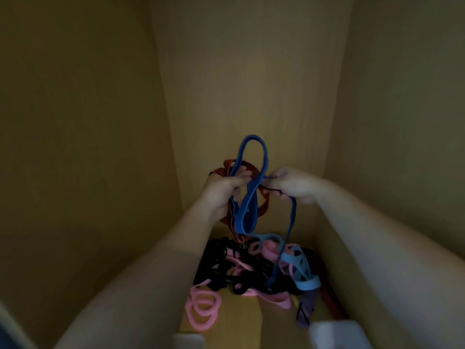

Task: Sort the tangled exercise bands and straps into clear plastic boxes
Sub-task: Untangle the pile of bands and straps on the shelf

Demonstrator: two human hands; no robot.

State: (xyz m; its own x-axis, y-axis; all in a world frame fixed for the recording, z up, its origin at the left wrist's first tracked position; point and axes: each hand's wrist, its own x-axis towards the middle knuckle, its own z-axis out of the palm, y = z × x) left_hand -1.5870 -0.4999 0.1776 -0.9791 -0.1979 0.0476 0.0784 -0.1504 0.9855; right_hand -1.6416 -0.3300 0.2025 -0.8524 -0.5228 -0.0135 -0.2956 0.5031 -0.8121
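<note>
**Up over the pile, two hands hold a blue strap**

Between yellow-brown wooden walls (pixel 251 71), in a dim corner, both hands are up in the air above a heap of bands. The left hand (pixel 224 190) has its grip closed around the blue strap (pixel 242 215) and an orange strap (pixel 227 164) together, with its fingers curled round them. The right hand (pixel 292 183) is just beside it. Its grip pinches the same blue strap with the thumb and bent fingers.

Between the two hands the blue strap stands up in a tall loop. More of it hangs in a loop under the left hand. One long piece drops from the right hand down into the heap. The orange strap curls behind and under the left hand.

Down below, the heap lies on a wooden board (pixel 234 313). Black straps (pixel 226 263) are on the left side, all knotted together. A light blue band (pixel 299 268) with holes lies on the right, and the hanging blue piece crosses over it. Flat pink bands (pixel 276 297) weave through the black ones. A round pink tube band (pixel 201 308) lies coiled at the near left edge. A purple strap (pixel 305 311) and a dark red strap (pixel 332 306) lie at the near right. A pale blurry shape (pixel 334 333) shows at the bottom edge, and I cannot tell what it is.
</note>
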